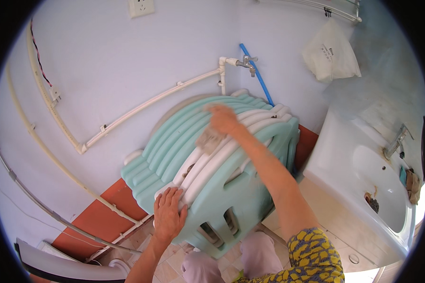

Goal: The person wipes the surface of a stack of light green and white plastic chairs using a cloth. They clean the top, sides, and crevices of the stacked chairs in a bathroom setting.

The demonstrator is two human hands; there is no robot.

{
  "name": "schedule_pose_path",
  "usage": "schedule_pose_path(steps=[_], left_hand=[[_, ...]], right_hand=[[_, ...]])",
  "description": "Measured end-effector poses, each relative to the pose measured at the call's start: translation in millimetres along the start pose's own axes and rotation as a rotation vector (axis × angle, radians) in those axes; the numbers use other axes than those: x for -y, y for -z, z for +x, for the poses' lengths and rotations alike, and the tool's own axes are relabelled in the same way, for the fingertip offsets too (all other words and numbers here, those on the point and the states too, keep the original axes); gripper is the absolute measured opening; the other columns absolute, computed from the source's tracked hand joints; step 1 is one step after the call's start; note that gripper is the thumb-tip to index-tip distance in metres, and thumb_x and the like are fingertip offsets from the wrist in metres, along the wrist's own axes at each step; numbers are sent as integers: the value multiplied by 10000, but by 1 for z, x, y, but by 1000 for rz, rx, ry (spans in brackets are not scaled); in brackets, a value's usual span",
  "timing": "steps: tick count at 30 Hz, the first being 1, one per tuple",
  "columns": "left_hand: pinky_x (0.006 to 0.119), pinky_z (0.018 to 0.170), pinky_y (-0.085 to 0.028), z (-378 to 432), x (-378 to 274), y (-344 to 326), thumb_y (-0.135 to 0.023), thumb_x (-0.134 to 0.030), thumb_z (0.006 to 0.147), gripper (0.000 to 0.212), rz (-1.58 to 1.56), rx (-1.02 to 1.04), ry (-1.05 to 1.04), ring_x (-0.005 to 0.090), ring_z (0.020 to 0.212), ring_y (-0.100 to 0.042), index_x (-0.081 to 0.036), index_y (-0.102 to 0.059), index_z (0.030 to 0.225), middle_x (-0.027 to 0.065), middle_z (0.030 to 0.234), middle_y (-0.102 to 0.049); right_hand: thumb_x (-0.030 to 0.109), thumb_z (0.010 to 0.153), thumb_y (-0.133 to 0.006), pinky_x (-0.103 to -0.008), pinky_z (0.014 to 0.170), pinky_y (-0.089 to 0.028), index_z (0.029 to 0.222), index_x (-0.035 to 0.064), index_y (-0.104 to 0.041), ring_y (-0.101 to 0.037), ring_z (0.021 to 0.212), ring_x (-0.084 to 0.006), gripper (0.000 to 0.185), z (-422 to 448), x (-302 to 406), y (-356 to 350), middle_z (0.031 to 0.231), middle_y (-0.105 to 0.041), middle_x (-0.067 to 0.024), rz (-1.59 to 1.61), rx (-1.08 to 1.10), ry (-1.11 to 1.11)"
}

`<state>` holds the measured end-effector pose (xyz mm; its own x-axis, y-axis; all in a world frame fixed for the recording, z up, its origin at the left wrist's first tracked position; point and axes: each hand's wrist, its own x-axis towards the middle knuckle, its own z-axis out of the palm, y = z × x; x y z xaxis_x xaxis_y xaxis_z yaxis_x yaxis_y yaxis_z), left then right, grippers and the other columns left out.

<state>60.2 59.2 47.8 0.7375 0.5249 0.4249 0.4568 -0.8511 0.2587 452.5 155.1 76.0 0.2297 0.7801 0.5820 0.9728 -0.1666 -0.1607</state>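
Observation:
Arched plastic panels, teal and white, stand packed side by side against the wall. My left hand [169, 208] lies over the lower left corner of a white panel [212, 161], fingers across its top and thumb on the near side. Over the middle of the stack is my right hand [224, 118], holding a greyish cloth [209, 139] that hangs down onto the white panels. Both the hand and the cloth are blurred. Nearest to me, a teal panel [230, 198] has slots cut through it. Behind the white ones sit several ribbed teal panels [173, 141].
A white washbasin [368, 169] with a metal faucet [395, 143] stands on the right. Behind the stack are a wall tap [247, 63], a blue pipe [260, 79] and white piping [152, 100]. A plastic bag [331, 53] hangs at upper right. Tiled floor [166, 270] lies below.

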Motion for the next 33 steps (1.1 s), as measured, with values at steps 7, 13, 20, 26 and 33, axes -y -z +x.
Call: schedule_pose_path(steps=[7, 13, 20, 26, 33], left_hand=[[485, 1146, -273, 1, 0, 0, -633, -186, 886, 499, -10, 39, 22, 313, 1351, -424, -59, -494, 1348, 125, 1389, -509], [487, 1129, -281, 3, 2, -3, -612, -194, 888, 486, -37, -19, -27, 344, 1325, -436, -44, -494, 1335, 154, 1362, -516], [490, 1135, -283, 5, 4, -14, -624, -205, 888, 498, 13, -18, -20, 320, 1333, -435, -53, -492, 1343, 142, 1369, -515], [492, 1140, -275, -1, 6, -4, -629, -204, 884, 503, -32, -3, 2, 330, 1344, -428, -51, -498, 1345, 150, 1378, -515], [489, 1139, -273, -1, 4, 0, -630, -190, 873, 508, -41, 15, 20, 336, 1347, -425, -53, -497, 1343, 145, 1385, -515]], right_hand=[[293, 778, -629, -456, 918, -505, 1016, 66, -738, -641, 1109, -342, 347, 27, -72, 16, 1197, -677, -187, -67, 199, -598], [137, 760, -594, -488, 1001, -406, 1047, 35, -639, -541, 1109, -373, 308, 6, 62, -25, 1088, -639, -196, 47, 39, 211], [160, 820, -589, -456, 1092, -326, 1195, 39, -654, -446, 1291, -313, 400, -62, 180, -54, 1256, -593, -165, 183, 137, 718], [75, 809, -544, -418, 1073, -399, 1238, 120, -632, -534, 1201, -361, 440, 21, 70, -7, 1271, -609, -156, 181, 152, 236], [236, 806, -575, -409, 953, -499, 939, 66, -771, -646, 1115, -325, 292, 60, -64, -6, 1121, -706, -169, -94, 222, -526]])
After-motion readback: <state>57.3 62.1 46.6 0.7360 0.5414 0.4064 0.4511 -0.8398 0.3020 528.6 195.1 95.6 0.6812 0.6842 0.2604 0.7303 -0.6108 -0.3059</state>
